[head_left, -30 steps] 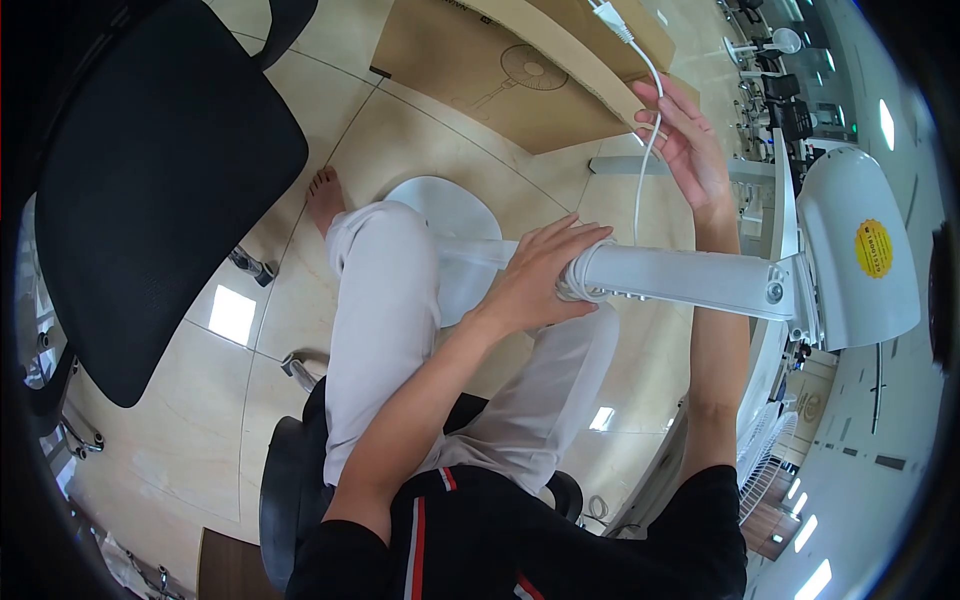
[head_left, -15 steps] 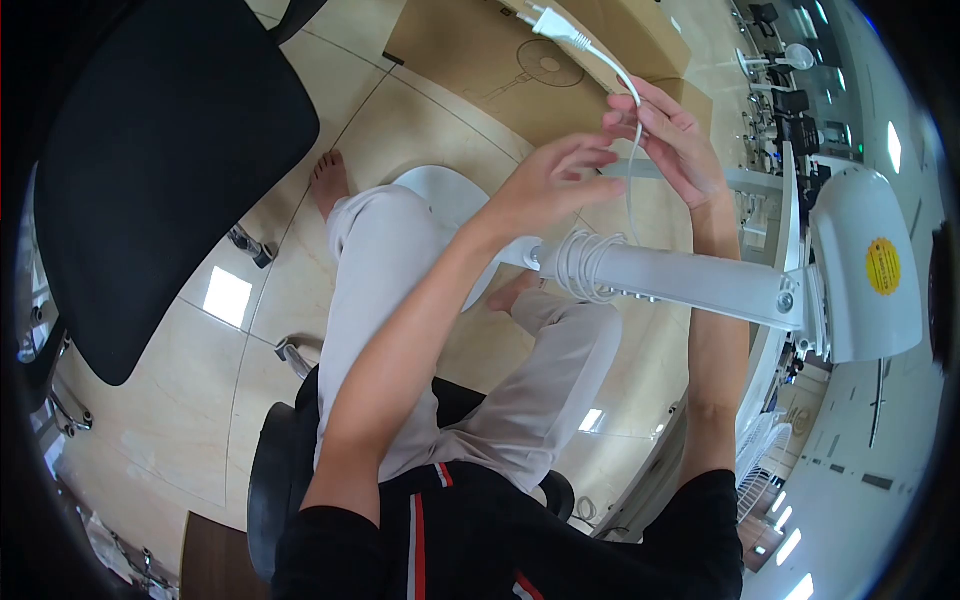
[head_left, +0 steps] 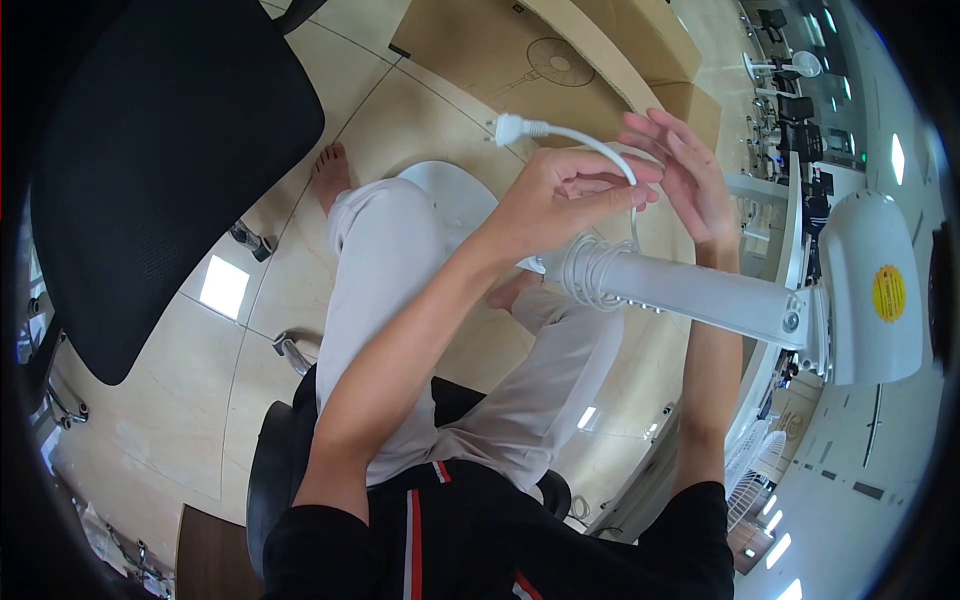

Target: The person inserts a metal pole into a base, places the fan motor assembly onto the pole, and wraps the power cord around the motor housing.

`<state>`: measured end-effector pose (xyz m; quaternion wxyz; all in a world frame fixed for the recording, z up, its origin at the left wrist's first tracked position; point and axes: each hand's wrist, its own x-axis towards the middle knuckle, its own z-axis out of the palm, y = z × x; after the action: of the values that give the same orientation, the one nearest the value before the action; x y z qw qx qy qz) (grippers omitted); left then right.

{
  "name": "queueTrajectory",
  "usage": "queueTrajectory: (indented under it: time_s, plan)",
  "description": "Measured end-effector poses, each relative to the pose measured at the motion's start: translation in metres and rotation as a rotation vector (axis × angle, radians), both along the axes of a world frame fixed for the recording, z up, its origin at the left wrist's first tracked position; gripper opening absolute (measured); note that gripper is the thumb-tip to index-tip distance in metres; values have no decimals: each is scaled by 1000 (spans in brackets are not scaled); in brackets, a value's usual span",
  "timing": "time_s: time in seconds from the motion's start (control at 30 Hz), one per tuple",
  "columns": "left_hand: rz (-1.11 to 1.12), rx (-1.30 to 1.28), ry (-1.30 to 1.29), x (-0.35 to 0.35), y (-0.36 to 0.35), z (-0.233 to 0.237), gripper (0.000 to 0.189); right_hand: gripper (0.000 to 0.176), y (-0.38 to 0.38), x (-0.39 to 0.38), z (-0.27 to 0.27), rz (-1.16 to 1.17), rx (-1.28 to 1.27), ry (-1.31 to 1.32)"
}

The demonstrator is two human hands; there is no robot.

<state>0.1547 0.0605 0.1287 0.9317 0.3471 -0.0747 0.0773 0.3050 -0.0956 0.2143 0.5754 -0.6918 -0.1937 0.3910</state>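
Observation:
My left hand (head_left: 585,195) pinches a white power cord (head_left: 600,150) between thumb and fingers, just behind its plug end. The two-pin plug (head_left: 512,130) sticks out past the hand to the upper left. Close by on the right, my right hand (head_left: 690,185) has its fingers spread and holds nothing. Below the hands runs the white column of a fan stand (head_left: 700,290), with several cord loops (head_left: 592,272) wound round it. At its right end sits the white motor housing (head_left: 875,290) with a yellow sticker. Its round base (head_left: 450,190) is partly behind my leg.
A cardboard box (head_left: 500,60) printed with a fan stands on the tiled floor ahead. A black chair (head_left: 180,180) is on the left. Along the right runs a white desk (head_left: 765,370), with a white fan grille (head_left: 755,470) near its lower part.
My left hand has moved right and closed on the cord. My right hand has let go of it and opened. The plug has swung down and to the left.

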Motion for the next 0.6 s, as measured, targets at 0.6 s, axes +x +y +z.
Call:
queueTrajectory:
  time_s: [0.6]
  plan:
    - [414, 173, 308, -113, -28, 40, 30, 24, -158, -197, -64, -832, 153, 44]
